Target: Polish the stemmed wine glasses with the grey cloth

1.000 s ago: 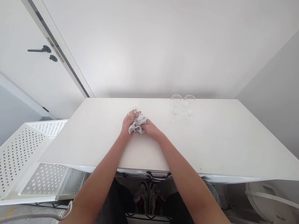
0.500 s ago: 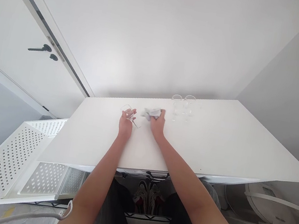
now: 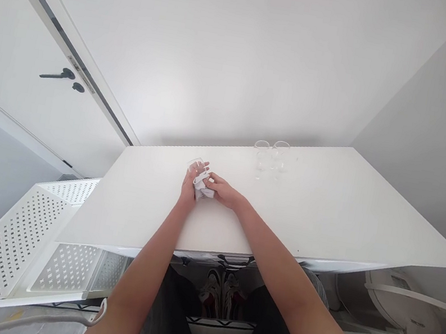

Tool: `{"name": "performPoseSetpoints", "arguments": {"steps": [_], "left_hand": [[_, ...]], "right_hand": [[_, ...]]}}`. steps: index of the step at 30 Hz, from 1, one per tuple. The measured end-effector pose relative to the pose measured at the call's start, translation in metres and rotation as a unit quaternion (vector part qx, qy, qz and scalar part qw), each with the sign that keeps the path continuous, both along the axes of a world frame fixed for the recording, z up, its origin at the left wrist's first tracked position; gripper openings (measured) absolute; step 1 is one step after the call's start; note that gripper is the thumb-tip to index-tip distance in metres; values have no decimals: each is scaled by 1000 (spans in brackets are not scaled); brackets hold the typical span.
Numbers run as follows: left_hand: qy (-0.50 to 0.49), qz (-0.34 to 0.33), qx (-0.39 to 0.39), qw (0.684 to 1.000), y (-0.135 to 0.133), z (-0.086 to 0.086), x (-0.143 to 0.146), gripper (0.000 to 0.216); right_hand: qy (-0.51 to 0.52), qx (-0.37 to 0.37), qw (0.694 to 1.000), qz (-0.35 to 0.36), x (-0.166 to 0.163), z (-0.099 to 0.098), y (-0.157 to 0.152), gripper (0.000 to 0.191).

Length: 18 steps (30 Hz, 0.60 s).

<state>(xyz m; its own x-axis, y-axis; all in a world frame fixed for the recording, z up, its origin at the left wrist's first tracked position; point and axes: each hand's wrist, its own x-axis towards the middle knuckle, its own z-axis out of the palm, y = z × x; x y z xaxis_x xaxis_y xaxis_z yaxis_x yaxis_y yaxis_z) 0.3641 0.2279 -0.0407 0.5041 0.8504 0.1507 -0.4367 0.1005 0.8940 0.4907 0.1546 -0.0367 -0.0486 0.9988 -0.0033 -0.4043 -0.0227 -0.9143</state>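
White smooth tabletop (image 3: 327, 207), two hands at work.
Left hand (image 3: 188, 188) fingers wrap the clear round wine glass (image 3: 198, 167); right hand (image 3: 221, 190) fingers pinch a crumpled grey cloth (image 3: 203, 188) against it. Two empty clear glasses (image 3: 270, 156) stand well apart.

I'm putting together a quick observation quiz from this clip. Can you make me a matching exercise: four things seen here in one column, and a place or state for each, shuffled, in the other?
Things:
1. wine glass
2. cloth
3. pair of glasses
4. door handle

Places or states:
A. dark, on the white door at the left
B. held in the left hand over the table
C. standing untouched near the table's far edge
D. bunched between both hands, with the right hand gripping it

Pairs: 1-B, 2-D, 3-C, 4-A
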Motion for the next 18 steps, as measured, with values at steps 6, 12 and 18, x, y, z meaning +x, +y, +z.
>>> {"name": "performPoseSetpoints", "arguments": {"steps": [6, 12, 18], "left_hand": [[-1, 20, 5, 1000, 4, -5, -2, 45], [-38, -11, -19, 999, 5, -5, -3, 54], [-58, -22, -43, 997, 8, -3, -2, 54]], "right_hand": [[-270, 61, 946, -169, -10, -10, 7, 29], [-36, 14, 999, -12, -5, -1, 4, 43], [-69, 52, 983, -160, -4, 4, 1, 39]]}}
